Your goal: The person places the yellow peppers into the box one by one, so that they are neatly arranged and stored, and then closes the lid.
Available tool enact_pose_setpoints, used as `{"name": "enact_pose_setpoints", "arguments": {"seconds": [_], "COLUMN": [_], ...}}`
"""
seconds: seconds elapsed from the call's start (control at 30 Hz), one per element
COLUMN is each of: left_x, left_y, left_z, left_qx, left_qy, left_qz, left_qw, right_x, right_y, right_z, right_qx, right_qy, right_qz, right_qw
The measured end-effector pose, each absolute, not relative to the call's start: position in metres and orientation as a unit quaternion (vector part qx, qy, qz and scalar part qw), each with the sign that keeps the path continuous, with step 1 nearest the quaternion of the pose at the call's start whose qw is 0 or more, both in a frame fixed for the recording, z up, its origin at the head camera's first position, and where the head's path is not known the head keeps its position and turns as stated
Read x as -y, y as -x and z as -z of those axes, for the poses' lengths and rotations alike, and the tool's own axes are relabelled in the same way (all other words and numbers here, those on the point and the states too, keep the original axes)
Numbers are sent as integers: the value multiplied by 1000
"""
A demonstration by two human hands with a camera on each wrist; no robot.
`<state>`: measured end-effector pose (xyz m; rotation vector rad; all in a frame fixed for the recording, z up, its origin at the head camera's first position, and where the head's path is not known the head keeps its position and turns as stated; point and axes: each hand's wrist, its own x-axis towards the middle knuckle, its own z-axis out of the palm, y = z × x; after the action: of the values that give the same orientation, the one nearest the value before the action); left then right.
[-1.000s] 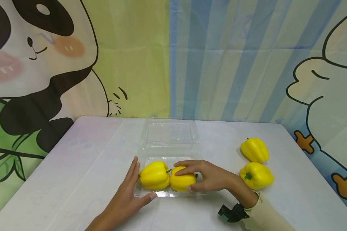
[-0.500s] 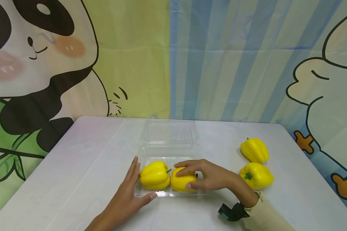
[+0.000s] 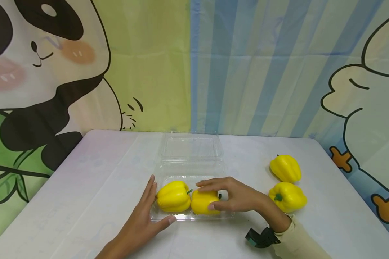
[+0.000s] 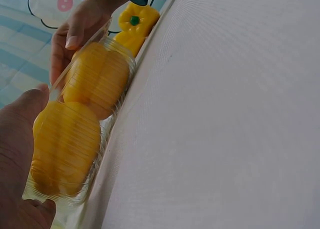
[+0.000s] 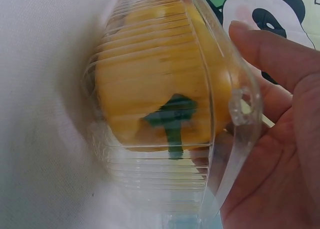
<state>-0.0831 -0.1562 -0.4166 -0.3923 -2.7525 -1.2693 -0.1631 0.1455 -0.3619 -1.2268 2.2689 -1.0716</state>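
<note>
A: Where do the hands stand?

B: The left hand (image 3: pixel 144 215) lies flat on the white table (image 3: pixel 84 187), fingers straight along the left wall of the clear clamshell box (image 3: pixel 190 216), thumb at its front lip. It braces the box and grips nothing. The right hand (image 3: pixel 238 196) is at the box's right end, fingers spread over the right pepper (image 3: pixel 203 202), thumb at its near side, loosely cupping it rather than clamping.

A: And the peppers themselves?

B: Two lie in the front tray, touching: the right one and the left pepper (image 3: pixel 173 196), its green stem pointing toward its neighbour. The hinged lid (image 3: pixel 191 147) lies open behind. Two spare peppers, one farther back (image 3: pixel 285 168) and one nearer (image 3: pixel 287 196), sit on the table well apart to the right.

A: How would the box handle?

B: Probably light and flimsy. The left wrist view shows thin ribbed plastic (image 4: pixel 107 134), which should flex and may slide on the smooth table, so holding it at the rim or corners looks wiser than squeezing the walls.

A: The peppers?

B: Glossy and smooth, likely light, a little slippery. A broad hold round the body looks safer than the stem (image 5: pixel 172 120).
</note>
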Motion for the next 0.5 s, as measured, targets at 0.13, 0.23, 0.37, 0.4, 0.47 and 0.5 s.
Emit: {"name": "enact_pose_setpoints", "arguments": {"seconds": [0.13,0.23,0.37,0.4,0.47,0.5], "left_x": [156,156,156,156,156,156], "left_y": [83,83,83,83,83,83], "left_z": [416,416,416,416,417,417], "left_qx": [900,899,898,898,899,899], "left_qy": [128,128,130,130,132,133], "left_qz": [415,418,418,418,416,416], "left_qw": [41,39,38,39,41,42], "right_x": [-146,-149,-155,-157,-161,-163], "right_y": [162,162,161,161,160,159], "right_z": [361,362,362,362,362,362], "right_qx": [-802,-801,-801,-802,-807,-811], "right_qy": [427,429,434,432,427,423], "right_qz": [383,389,396,397,397,395], "right_qw": [164,150,116,108,90,82]}}
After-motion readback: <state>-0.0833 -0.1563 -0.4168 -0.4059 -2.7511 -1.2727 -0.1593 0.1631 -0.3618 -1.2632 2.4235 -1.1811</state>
